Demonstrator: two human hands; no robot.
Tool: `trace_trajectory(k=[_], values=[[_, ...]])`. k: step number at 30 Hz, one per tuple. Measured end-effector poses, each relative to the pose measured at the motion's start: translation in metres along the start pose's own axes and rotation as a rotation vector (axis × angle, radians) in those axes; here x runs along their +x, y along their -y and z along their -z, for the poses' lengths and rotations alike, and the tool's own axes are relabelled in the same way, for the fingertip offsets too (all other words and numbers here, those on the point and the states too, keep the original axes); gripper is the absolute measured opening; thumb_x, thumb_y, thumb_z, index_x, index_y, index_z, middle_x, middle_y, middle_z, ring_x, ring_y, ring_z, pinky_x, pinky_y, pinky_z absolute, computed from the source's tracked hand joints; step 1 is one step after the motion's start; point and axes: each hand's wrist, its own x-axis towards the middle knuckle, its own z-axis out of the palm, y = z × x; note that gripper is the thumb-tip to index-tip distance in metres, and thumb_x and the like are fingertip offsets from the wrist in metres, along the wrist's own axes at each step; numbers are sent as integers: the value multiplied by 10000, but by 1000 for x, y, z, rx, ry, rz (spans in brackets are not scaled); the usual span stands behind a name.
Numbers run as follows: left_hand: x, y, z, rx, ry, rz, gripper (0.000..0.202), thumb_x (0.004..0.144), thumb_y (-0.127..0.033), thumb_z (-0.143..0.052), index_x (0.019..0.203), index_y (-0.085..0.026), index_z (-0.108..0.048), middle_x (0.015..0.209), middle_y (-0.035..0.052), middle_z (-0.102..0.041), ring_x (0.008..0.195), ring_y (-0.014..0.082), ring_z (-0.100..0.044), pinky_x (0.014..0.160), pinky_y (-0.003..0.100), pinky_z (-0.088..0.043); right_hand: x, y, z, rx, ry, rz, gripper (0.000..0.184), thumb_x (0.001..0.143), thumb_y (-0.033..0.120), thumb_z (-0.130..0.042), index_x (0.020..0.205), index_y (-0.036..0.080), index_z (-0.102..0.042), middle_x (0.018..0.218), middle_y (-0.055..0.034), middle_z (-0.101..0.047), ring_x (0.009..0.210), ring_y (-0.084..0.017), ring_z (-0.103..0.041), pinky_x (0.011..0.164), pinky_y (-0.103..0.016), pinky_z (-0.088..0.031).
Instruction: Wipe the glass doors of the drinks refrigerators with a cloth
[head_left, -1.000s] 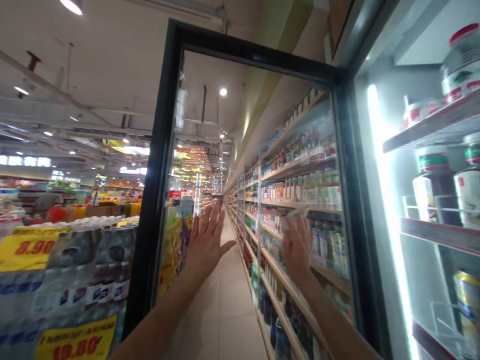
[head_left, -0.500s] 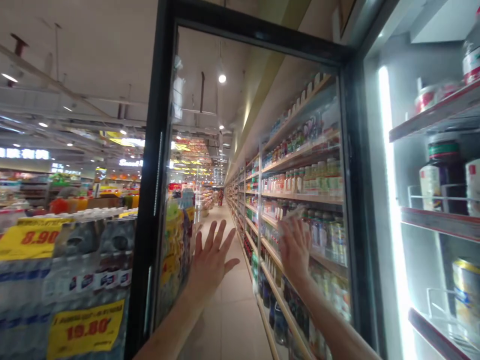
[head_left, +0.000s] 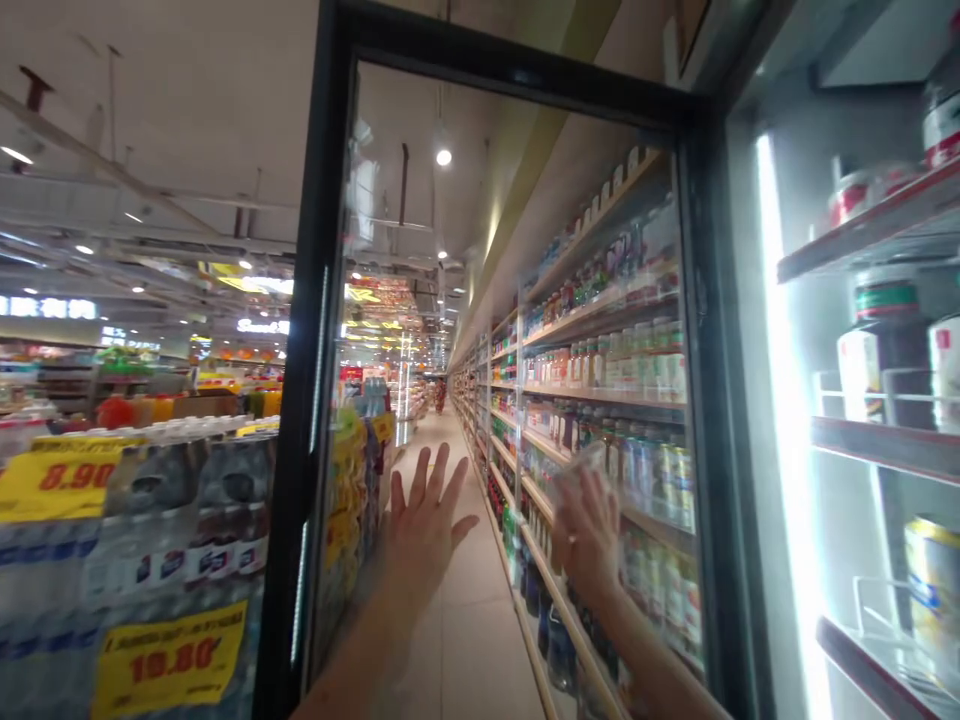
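While flat on glass door [head_left: 465,250], left hand [head_left: 424,525] empty; right grip [head_left: 589,535] around cloth [head_left: 579,467].

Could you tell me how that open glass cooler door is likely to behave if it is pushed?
The glass door probably swings as one rigid panel, given its black frame. Its smooth pane may feel slippery under the spread left hand.

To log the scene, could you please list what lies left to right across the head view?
Stacked bottle packs, door's black left edge, left hand, right hand, cooler light strip, dark bottle.
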Motion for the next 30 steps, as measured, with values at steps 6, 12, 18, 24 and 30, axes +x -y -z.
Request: trace_trajectory(k=[6,12,18,24,30], values=[[-20,1,0,-15,14,-20,715,754,-456,-593,1371,-224,-316,1462,119,-247,1350,319,-206,1056,573,-210,-24,-20,11,-10,80,226,440,838,172,-432,1250,314,-484,1346,-48,-463,1305,-247,-328,1063,-523,-207],[-32,-3,-2,-4,31,-9,748,748,-480,-593,1382,-235,-283,1457,117,-263,1361,314,-165,1063,580,-181,-26,-64,16,-98,-87,-327,484,892,267,-320,1374,221,-326,1419,-160,-329,1323,-314,-274,963,-591,-308],[-30,0,-4,-22,18,-12,735,754,-467,-589,1381,-228,-288,1453,119,-272,1355,318,-182,1064,577,-185,-36,-21,4,1,111,184,471,838,157,-423,1271,335,-463,1398,-32,-398,1324,-256,-293,1060,-505,-237],[-28,-1,-8,0,27,-13,714,748,-468,-595,1365,-228,-327,1449,125,-281,1356,321,-182,1062,580,-178,0,-87,12,-100,-194,-459,475,892,297,-317,1348,180,-378,1384,-185,-380,1289,-344,-325,927,-633,-308],[-28,3,-13,0,-13,-35,729,754,-474,-578,1375,-205,-310,1446,133,-288,1361,325,-158,1058,581,-190,20,-21,-7,29,76,307,459,850,202,-408,1296,306,-440,1373,-43,-434,1329,-225,-283,1077,-485,-205]])
